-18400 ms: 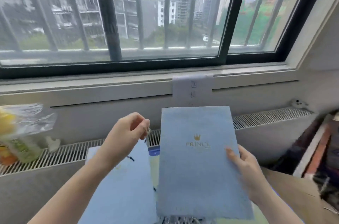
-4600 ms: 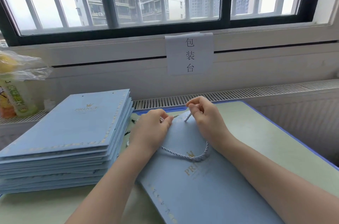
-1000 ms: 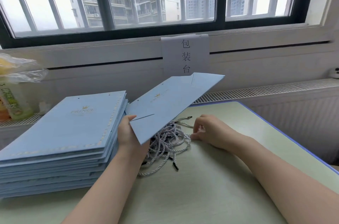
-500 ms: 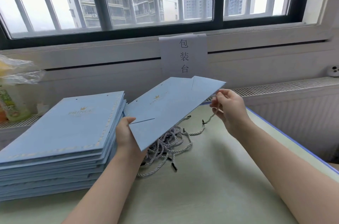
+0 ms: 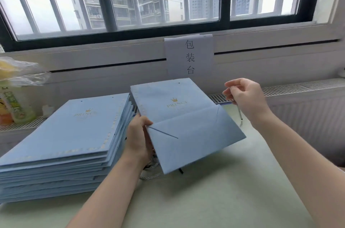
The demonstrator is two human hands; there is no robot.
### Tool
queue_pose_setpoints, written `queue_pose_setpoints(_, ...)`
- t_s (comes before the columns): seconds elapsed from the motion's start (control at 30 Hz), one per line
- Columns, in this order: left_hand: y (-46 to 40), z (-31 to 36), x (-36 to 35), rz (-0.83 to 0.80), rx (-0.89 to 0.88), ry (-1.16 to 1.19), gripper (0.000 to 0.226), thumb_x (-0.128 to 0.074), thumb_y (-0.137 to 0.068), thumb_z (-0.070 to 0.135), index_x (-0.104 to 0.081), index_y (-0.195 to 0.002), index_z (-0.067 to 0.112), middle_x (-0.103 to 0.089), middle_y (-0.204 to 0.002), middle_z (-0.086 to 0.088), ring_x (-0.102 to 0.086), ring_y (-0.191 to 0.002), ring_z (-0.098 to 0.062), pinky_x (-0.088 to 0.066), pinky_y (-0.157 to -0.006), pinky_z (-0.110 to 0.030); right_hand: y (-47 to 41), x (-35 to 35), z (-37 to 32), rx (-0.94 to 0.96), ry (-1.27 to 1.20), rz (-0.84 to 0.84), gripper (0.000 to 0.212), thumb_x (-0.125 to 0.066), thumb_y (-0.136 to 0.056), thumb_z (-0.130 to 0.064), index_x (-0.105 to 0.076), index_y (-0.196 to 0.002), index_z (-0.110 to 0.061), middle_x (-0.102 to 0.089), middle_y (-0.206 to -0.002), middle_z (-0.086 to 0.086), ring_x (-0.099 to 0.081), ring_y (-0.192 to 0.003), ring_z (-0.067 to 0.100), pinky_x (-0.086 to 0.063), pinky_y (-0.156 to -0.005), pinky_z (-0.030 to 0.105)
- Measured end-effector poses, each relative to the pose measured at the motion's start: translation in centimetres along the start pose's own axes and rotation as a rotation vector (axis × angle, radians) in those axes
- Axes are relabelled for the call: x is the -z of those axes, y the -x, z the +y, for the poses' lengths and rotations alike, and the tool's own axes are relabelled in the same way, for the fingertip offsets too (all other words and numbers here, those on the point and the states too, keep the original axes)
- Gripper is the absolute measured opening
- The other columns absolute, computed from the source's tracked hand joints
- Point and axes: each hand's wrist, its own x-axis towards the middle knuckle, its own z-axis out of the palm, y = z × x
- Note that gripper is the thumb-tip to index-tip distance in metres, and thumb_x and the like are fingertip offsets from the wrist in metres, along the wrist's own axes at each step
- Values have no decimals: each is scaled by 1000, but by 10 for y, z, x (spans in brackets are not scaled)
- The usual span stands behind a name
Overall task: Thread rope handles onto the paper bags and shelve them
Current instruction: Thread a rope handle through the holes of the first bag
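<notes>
Stack [image 5: 63, 134]: I see one pile of flat blue bags at the worktop's left edge, "PRINCE" in gold on top.
Left hand [image 5: 138, 138]: my grip pinches one folded paper bag [image 5: 188, 125], raised mid-worktop, also marked "PRINCE".
Sign [image 5: 189, 56]: reads 包装台.
Right hand [image 5: 246, 97]: my grip pinches one rope handle [image 5: 239, 114], dangling.
Worktop [image 5: 214, 199]: bare green near side.

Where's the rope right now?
In the head view, right of centre: the rope hangs from the right hand, raised above the table, just right of the bag.
</notes>
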Motion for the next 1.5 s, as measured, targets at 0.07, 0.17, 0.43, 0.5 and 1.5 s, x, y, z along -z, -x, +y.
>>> queue_pose_setpoints(0.07, -1, -1, -1, -12, -47, -4, 51, -41, -65, 7, -58, -111, 17, -70, -108, -13, -65, -88, -32, -44, -80, -46, 3, -7, 8, 21, 119, -38, 23, -41, -93, 0, -62, -97, -10, -65, -77, 2, -59, -71, 15, -45, -65, 21)
queue_pose_setpoints(0.17, 1, -4, -4, -120, 9, -32, 64, -44, -58, 9, -53, -122, 18, -69, -111, -11, -67, -91, -30, -51, -77, -44, 5, -14, 18, 15, 258, -73, 22, -43, -94, -6, -60, -108, -10, -66, -89, 1, -58, -82, 19, -42, -67, 27)
queue_pose_setpoints(0.43, 0, -5, -11, -76, 58, -26, 59, -55, -85, 38, -47, -134, 7, -65, -122, -12, -63, -111, -30, -50, -90, -47, 8, -21, 44, -151, 555, -219, 37, -45, -94, -12, -48, -129, -2, -56, -126, 14, -50, -116, 28, -38, -93, 33)
queue_pose_setpoints(0.5, -4, -8, -10, 78, -12, -76, 51, -56, -93, 32, -39, -135, 10, -66, -115, -12, -66, -102, -30, -51, -90, -49, 7, -19, 46, -133, 584, -283, 34, -47, -93, -9, -55, -126, -4, -59, -124, 11, -52, -117, 25, -38, -95, 30)
queue_pose_setpoints(1.5, 3, -28, -16, -38, -571, -812, 24, -46, -85, 16, -62, -103, 18, -66, -90, 9, -61, -88, -7, -46, -78, -19, 68, -75, -10, 789, 277, -350, 18, -49, -88, -2, -64, -92, -13, -64, -86, -6, -60, -76, 13, -51, -63, 37)
